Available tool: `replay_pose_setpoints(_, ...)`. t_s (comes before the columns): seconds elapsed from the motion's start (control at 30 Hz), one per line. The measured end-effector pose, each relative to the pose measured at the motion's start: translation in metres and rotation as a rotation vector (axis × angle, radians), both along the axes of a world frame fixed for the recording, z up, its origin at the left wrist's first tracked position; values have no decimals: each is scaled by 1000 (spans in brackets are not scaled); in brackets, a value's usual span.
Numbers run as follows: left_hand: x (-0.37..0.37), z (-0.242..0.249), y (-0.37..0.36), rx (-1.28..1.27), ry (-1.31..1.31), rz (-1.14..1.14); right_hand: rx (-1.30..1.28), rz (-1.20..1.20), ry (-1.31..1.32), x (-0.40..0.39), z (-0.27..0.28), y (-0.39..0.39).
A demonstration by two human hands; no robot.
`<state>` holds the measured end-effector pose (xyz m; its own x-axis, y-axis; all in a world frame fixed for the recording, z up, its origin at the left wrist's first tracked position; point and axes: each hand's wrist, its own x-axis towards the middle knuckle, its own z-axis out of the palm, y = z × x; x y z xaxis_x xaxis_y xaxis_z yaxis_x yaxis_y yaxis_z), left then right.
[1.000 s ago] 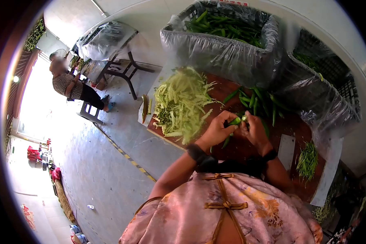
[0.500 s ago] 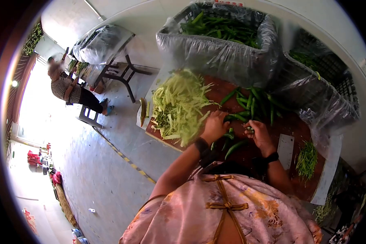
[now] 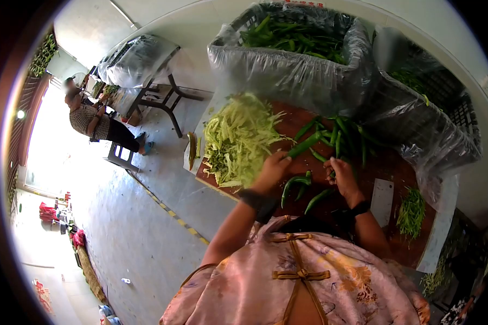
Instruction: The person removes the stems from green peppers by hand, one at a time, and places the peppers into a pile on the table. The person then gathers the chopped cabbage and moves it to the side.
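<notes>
My left hand [image 3: 274, 169] is closed around the lower end of a long green chili pepper [image 3: 306, 144], which points away to the upper right. My right hand [image 3: 342, 177] is closed just beside the pepper heap, with a bit of green at its fingertips; what it holds is too small to name. Beyond both hands lies a heap of green peppers [image 3: 348, 134] on the brown board [image 3: 287, 115]. Nearer my body rest several loose peppers, one of them a separate pepper [image 3: 318, 200]. Left of my left hand is a large pile of pale green strips [image 3: 238, 138].
Plastic-lined crates stand at the back, one crate [image 3: 287, 70] full of peppers, another crate [image 3: 434, 119] to its right. A white perforated plate [image 3: 382, 201] and a bunch of thin green pieces [image 3: 412, 214] lie at right. Another person [image 3: 92, 120] stands far left near a table.
My left hand has drawn back to the left from the heap, now with a long pepper in it. My right hand stays in nearly the same place.
</notes>
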<state>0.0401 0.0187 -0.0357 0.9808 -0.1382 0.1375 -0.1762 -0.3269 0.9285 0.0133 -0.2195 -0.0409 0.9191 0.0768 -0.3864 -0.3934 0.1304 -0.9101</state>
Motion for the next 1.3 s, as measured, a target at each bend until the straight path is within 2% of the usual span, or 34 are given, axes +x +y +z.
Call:
replay_pose_setpoints(0.07,-10,26,7,-249,530,-45,65,-46,-56,4,11,4)
replay_pose_setpoints(0.2,-24,29,5,-91,498,-145,2,-99,-154,7,19,8)
replay_pose_setpoints(0.27,-30,39,1,-141,579,-81,-218,-53,-462,9,13,5)
replay_pose_setpoints(0.37,-29,38,2,-138,638,-138,-236,-28,-416,4,26,5)
replay_pose_setpoints(0.5,-30,40,1,-90,606,-195,-323,-132,-480,1,33,6)
replay_pose_setpoints(0.57,-29,34,-1,29,372,-236,-345,-129,-542,-3,41,8)
replay_pose_setpoints(0.6,-29,35,-1,28,372,-237,-347,-129,-543,-4,46,10)
replay_pose_setpoints(0.67,-29,36,-3,166,188,-251,-407,-117,-582,-7,53,13)
replay_pose_setpoints(0.8,-27,35,-5,126,120,-261,-367,-105,-566,-3,49,11)
replay_pose_setpoints(0.87,-28,32,-5,108,173,-286,109,-119,-258,-4,52,15)
replay_pose_setpoints(0.9,-30,31,-7,107,172,-286,107,-119,-259,-4,57,18)
replay_pose_setpoints(0.97,-33,28,-13,-69,360,-292,512,-224,-44,-3,68,24)
replay_pose_setpoints(1.0,-33,27,-13,-68,363,-294,514,-228,-42,0,64,22)
replay_pose_setpoints(1.07,-31,22,-13,-75,281,-203,734,-243,90,6,47,13)
replay_pose_setpoints(1.1,-29,17,-10,-78,281,-202,732,-242,91,7,42,4)
replay_pose_setpoints(1.17,-24,8,4,64,266,7,836,-143,-45,11,34,-15)
replay_pose_setpoints(1.2,-25,11,8,64,268,9,760,-107,-122,10,35,-20)
replay_pose_setpoints(1.23,-25,14,12,63,317,65,761,-109,-120,10,34,-21)
replay_pose_setpoints(1.3,-24,9,15,62,368,118,582,-204,-50,8,36,-22)
